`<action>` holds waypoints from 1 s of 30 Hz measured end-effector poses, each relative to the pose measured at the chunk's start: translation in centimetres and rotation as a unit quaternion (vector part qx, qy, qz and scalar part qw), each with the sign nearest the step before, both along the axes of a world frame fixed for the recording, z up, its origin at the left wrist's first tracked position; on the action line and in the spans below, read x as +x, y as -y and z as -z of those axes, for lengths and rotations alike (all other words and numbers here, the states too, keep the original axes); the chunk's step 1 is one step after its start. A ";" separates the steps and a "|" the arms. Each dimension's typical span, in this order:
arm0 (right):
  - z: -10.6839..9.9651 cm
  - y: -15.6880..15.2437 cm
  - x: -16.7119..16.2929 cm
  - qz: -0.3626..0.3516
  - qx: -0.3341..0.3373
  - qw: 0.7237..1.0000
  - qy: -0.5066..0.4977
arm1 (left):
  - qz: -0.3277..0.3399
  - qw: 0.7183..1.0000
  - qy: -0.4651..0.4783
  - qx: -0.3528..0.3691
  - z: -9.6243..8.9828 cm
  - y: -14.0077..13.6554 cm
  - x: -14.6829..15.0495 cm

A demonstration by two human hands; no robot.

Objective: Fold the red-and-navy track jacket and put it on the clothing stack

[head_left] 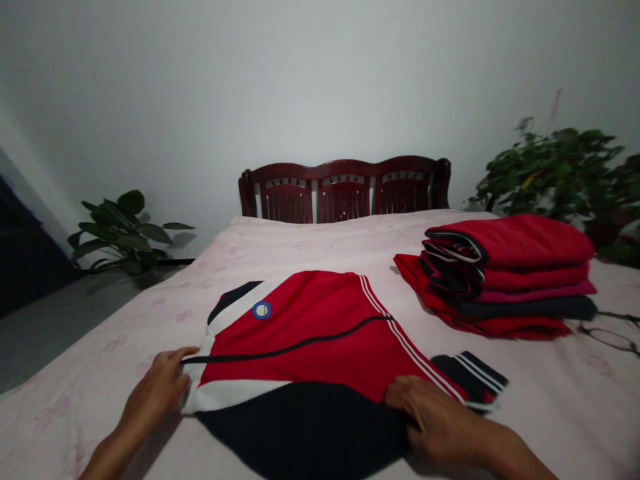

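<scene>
A red, white and dark navy zip-up jacket (300,333) lies spread on the bed, its collar to the left and its striped hem to the right. A round blue-and-white badge (262,310) sits on its chest. At the collar, beside the end of the black zipper, my left hand (163,383) pinches the white fabric. My right hand (433,413) has its fingers closed on the jacket's near side, close to the hem, where red meets navy. A navy cuff with white stripes (475,377) sticks out beyond the hem.
A stack of folded red and dark clothes (515,273) stands on the right of the bed, with eyeglasses (610,337) beside it. The pink floral sheet (125,333) covers the bed. Behind are a dark wooden headboard (345,190) and potted plants (127,233) on both sides.
</scene>
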State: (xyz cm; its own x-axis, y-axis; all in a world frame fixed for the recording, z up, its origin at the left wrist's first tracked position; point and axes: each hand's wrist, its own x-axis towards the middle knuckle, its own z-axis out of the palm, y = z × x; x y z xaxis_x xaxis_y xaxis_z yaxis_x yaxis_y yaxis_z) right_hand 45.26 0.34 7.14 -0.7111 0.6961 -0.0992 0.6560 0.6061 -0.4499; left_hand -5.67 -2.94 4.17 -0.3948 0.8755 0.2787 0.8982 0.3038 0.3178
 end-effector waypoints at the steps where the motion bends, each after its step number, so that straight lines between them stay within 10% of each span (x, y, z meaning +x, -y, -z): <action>1: 0.2 0.2 -0.1 -0.001 0.035 0.999 0.005 | 0.017 0.999 -0.049 0.013 0.3 0.2 0.5; 8: 1.7 -0.4 1.2 0.073 0.066 0.993 0.072 | 0.296 0.954 -0.041 -0.019 1.3 0.3 6.7; 20: -0.6 -4.3 -0.3 0.119 -0.008 0.993 -0.007 | 0.247 0.955 0.025 -0.163 -1.0 -2.0 11.3; 30: 7.7 -6.8 -2.9 0.098 0.210 0.972 0.028 | 0.264 0.964 -0.011 -0.017 0.3 -7.9 10.9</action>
